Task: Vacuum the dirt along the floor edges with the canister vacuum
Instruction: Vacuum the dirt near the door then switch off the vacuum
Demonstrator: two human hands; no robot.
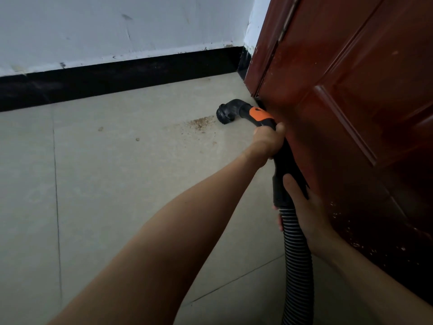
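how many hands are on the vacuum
2. The left hand grips the black and orange vacuum handle near the nozzle; the right hand holds the black ribbed hose where it joins the handle.

Beige tile floor [117,184] w/ brown dirt patch [202,122], vacuum nozzle [224,114] right beside it.

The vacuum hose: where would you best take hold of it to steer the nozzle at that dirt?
Grip the rigid black handle, not the ribbed hose, which would likely bend. Come from the left, open-floor side, since the door crowds the right. The left hand grips just behind the orange part; the right hand holds the cuff where the hose joins. The nozzle sits beside the dirt.
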